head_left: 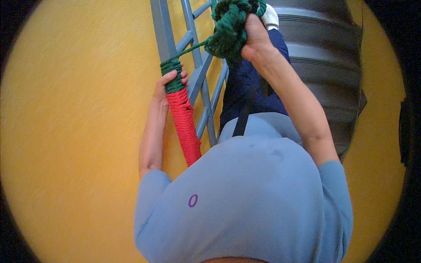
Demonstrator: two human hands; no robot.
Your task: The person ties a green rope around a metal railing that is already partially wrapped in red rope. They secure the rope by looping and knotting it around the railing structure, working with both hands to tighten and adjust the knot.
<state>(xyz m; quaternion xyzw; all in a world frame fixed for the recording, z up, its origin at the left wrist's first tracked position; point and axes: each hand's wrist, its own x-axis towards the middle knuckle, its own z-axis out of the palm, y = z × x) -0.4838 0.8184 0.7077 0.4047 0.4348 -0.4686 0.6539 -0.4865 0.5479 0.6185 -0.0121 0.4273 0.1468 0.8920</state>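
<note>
My left hand (169,83) is wrapped round a grey metal handrail (163,30), where green yarn coils (170,66) circle it. Directly below my fingers, a red yarn wrapping (184,122) covers the rail down to where my shirt hides it. Up ahead, my right hand (256,37) is closed on a thick, tangled bundle of green yarn (229,33). One strand of green yarn (193,48) stretches from the bundle to the coils on the rail. The fingertips of my right hand are hidden behind the bundle.
Slanting grey bars (205,79) of the railing run beside my legs. Dark ridged stair treads (315,39) descend or climb at the right; which, I cannot tell. A yellow wall (79,109) stands close on the left. One white shoe (271,17) rests near the steps.
</note>
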